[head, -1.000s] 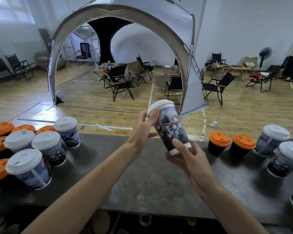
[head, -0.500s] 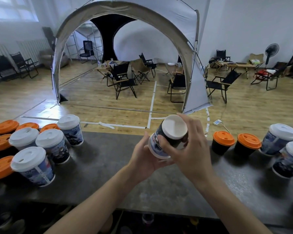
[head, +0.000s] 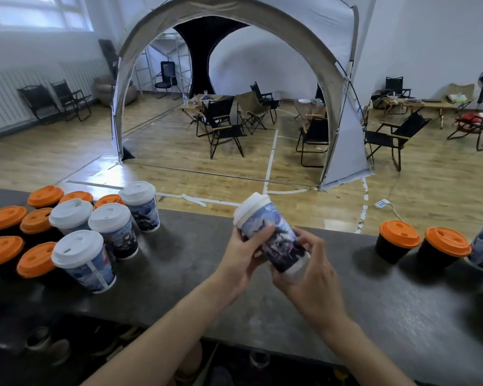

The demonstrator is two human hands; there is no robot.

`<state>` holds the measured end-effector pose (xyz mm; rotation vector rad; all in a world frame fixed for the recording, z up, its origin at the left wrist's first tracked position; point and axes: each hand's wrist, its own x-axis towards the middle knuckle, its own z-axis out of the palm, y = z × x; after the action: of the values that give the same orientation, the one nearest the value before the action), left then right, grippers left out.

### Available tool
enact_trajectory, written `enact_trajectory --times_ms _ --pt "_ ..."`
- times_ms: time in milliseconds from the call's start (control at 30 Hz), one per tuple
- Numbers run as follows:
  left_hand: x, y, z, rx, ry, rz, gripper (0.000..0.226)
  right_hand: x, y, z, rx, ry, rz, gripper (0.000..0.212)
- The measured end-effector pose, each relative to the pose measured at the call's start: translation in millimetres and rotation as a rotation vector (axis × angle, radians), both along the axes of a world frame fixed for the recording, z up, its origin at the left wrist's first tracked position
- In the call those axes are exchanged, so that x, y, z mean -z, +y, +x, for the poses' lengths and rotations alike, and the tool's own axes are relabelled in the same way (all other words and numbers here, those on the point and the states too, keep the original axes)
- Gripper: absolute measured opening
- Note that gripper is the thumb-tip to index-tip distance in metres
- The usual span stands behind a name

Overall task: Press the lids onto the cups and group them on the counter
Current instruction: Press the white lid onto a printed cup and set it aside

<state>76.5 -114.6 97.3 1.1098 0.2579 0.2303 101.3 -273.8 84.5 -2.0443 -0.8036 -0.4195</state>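
Both hands, left and right, gripped the tilted cup above the counter midway along it, its lid seemingly seated, though a loose rim could pop off when squeezed.

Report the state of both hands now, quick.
Left hand: grips the printed cup at its upper part.
Right hand: grips the same cup at its base.
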Motion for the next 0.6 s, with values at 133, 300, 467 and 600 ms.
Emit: enact_trajectory --times_ms 133,300,467,600 --pt "28.5 15.7 -10.0 -0.183 0.075 0.373 0.082 36.3 21.8 10.9 -0.103 0.197 0.059 0.077" --pt "51.4 36.7 -12.4 -0.261 0.038 0.519 0.078 53.5 67.3 22.7 -0.21 0.462 0.085 0.069" --pt "61.8 79.7 -7.1 -0.382 0.105 0.633 0.074 60.1 114.7 37.9 -0.312 0.583 -0.05 0.07" --pt "58.3 125.2 0.1 -0.556 0.183 0.74 0.075 50.4 144.7 51.0 -0.349 0.62 -0.145 0.071"
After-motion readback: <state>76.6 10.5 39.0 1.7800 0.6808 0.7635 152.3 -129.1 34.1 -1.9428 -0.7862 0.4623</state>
